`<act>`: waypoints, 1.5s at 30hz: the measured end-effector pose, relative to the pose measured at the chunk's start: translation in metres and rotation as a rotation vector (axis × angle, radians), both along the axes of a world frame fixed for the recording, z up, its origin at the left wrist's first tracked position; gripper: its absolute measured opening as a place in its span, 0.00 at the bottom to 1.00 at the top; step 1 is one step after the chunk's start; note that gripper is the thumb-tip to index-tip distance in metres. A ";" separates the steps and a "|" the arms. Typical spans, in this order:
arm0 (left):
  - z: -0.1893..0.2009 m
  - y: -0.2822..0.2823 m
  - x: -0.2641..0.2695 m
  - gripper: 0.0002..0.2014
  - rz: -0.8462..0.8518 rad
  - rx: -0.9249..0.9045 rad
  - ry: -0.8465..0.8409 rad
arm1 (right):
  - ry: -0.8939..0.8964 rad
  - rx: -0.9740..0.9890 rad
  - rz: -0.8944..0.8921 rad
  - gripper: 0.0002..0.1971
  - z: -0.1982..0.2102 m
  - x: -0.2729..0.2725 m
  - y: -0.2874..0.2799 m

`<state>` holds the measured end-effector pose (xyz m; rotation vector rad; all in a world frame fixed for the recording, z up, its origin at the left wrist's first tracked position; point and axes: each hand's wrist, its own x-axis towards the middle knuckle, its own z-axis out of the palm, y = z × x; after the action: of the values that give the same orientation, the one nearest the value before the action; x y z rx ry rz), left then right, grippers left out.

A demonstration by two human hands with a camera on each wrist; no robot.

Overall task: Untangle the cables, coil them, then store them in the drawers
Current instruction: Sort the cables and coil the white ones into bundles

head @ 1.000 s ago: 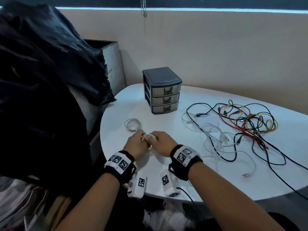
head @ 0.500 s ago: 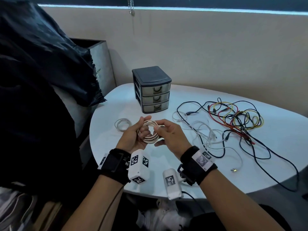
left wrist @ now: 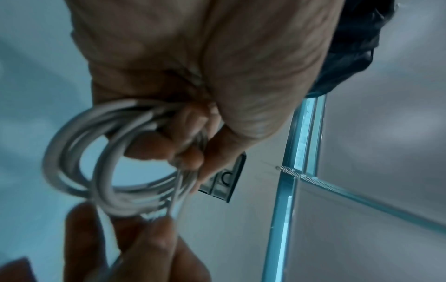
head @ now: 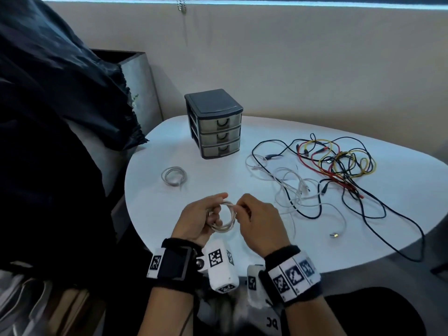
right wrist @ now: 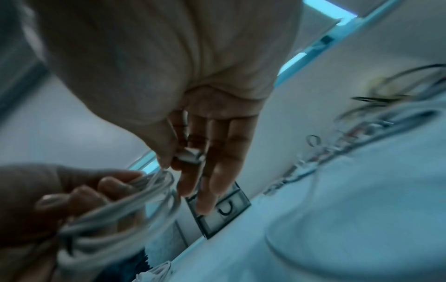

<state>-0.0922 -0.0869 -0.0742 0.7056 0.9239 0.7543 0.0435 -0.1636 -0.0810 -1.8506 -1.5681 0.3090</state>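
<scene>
A coiled white cable is held above the near edge of the white table. My left hand grips the coil's left side with curled fingers. My right hand pinches the cable's white plug end at the coil's top right, its other fingers straight. A grey three-drawer chest stands at the back, all drawers shut. A second coiled white cable lies left of centre. A tangle of black, red, yellow and white cables spreads on the right.
Dark cloth hangs close on the left over a grey box. A beige wall runs behind the table. A loose white cable end with a metal plug lies near the front right edge.
Both hands lifted the coil off the table and turned it upright. The left hand rolled palm-up round it; the right now pinches the cable end at the coil's top.
</scene>
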 end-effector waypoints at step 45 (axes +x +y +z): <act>-0.037 -0.028 -0.006 0.12 -0.278 0.600 0.360 | 0.744 -0.059 -0.060 0.08 -0.009 0.017 -0.040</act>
<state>-0.0981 -0.1148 -0.1109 1.5035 0.8963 0.6665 0.0603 -0.2038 -0.0900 -1.5497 -0.9902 0.9029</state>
